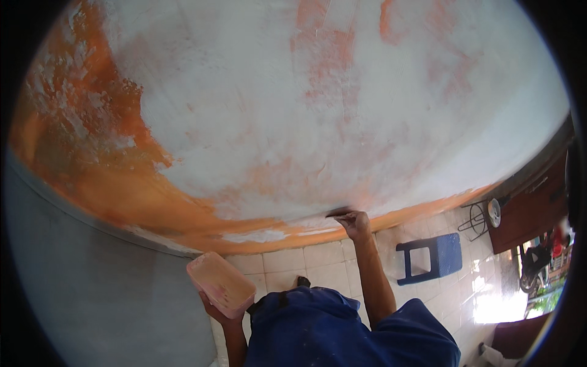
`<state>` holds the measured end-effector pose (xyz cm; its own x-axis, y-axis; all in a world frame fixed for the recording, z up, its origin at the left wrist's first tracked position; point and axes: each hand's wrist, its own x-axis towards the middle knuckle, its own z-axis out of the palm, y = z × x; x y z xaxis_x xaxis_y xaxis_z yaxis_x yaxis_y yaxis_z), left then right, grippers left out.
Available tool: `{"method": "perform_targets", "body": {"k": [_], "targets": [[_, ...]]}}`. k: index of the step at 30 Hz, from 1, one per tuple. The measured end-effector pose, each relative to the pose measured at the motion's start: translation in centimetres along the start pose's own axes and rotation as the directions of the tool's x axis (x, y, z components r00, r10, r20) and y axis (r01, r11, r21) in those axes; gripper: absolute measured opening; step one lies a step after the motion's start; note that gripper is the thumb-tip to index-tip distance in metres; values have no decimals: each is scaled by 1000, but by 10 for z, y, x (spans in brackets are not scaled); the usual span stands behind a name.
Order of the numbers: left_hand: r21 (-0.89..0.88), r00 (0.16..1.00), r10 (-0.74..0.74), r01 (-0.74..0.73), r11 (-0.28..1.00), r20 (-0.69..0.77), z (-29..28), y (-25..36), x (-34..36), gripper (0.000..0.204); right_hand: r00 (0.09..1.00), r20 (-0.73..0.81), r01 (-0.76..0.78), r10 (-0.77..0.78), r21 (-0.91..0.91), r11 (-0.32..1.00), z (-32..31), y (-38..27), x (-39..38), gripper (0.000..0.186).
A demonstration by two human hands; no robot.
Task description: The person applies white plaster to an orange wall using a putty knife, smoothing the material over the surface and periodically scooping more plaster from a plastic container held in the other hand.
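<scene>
My left hand [217, 310] grips a pink rectangular tub [221, 281] with pinkish paste smeared inside, held near the lower left. My right hand [354, 224] is closed on a thin, flat dark scraper [337, 213], held at the low part of a wall [244, 104] coated in patchy white over orange. The orange shows in a broad band on the left and along the bottom. Whether the blade touches the wall is hard to tell.
A blue plastic stool [445, 257] stands on white tiles [287, 265] at right, near a metal frame [472, 221] and a brown door or panel [526, 214]. A motorbike [533, 269] shows by the bright opening. A grey wall [110, 293] fills the lower left.
</scene>
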<state>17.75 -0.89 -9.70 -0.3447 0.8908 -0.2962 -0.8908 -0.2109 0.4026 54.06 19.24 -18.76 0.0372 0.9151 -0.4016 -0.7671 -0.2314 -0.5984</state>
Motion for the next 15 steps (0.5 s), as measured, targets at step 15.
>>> {"method": "perform_targets", "body": {"k": [15], "targets": [[127,998,-26,19,992,50,16,-39,7,58,970,-81,237,-230,82,968,104,-106,-150,14]]}}
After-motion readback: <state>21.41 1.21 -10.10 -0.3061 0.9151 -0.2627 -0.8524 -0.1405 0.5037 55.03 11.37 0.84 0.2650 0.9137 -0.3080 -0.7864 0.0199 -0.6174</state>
